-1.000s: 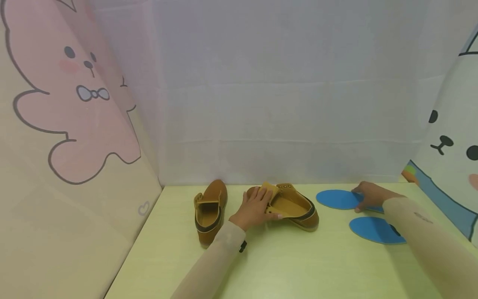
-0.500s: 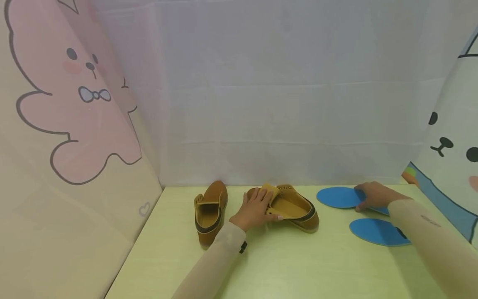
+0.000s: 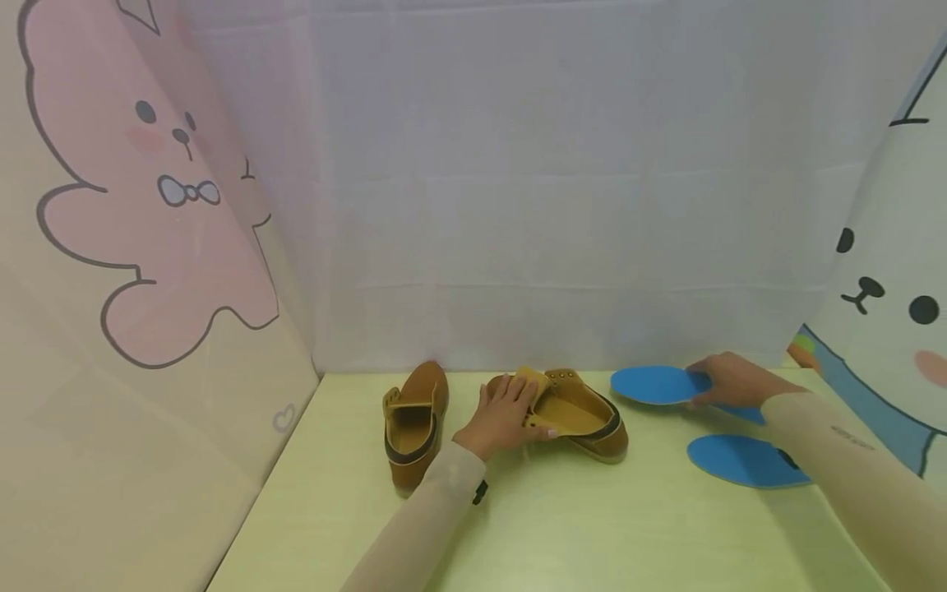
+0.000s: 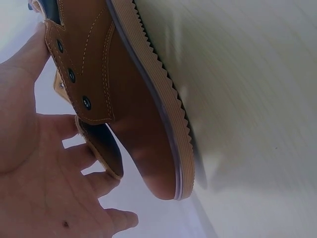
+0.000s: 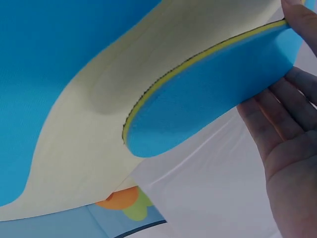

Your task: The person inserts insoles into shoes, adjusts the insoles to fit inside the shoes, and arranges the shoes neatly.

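Observation:
In the head view a brown shoe lies angled at the middle back of the table, with tan lining and a tan tongue folded toward the toe. My left hand rests over it, fingers spread on the tongue and thumb at the lace flap; the left wrist view shows that flap's eyelets and the ridged sole. Right of the shoe, my right hand pinches a blue insole between thumb and fingers. Its yellow edge shows in the right wrist view, where the insole tilts above the table.
A second brown shoe stands to the left, toe toward the back. Another blue insole lies flat below my right forearm, partly hidden by the sleeve. A white cloth hangs behind the table, and printed cloths hang at both sides.
My right hand has lifted the insole slightly and brought it a little to the left. My left hand stays on the shoe.

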The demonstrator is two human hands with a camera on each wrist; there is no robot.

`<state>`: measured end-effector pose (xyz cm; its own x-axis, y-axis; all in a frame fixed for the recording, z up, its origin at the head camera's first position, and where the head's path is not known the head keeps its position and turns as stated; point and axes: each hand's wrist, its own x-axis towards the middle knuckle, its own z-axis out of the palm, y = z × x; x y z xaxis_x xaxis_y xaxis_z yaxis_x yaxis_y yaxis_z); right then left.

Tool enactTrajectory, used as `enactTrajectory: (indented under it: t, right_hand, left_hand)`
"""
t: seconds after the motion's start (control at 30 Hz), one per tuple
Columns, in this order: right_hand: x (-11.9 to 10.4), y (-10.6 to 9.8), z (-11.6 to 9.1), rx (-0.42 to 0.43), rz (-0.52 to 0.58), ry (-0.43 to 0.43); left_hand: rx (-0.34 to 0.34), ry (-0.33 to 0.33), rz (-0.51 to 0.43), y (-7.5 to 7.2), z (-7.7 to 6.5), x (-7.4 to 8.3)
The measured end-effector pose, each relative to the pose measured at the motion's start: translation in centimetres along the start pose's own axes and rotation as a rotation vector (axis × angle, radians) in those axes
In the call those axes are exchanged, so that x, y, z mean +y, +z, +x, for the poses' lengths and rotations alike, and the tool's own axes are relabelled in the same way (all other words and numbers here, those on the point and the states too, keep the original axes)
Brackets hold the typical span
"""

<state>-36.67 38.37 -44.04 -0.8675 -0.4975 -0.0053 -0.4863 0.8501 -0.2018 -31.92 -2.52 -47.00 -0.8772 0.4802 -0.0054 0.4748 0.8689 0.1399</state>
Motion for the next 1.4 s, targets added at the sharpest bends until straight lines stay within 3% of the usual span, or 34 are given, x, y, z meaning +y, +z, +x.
enactTrajectory:
  t: [0.33, 1.1, 1.4]
  right_hand:
    - [-2.4, -0.5, 0.7, 0.063, 0.011, -0.072]
    - [-7.6, -3.0, 0.3, 0.195, 0.061, -0.039]
    - [-10.9, -4.2, 0.4, 0.226, 0.037, -0.09]
  left_hand:
    - [0.0, 0.005, -0.015, -0.1, -0.1, 0.0]
    - [0.009, 0.005, -0.023, -0.2, -0.4, 0.2]
    - [0.013, 0.01, -0.037, -0.2, -0.4, 0.1]
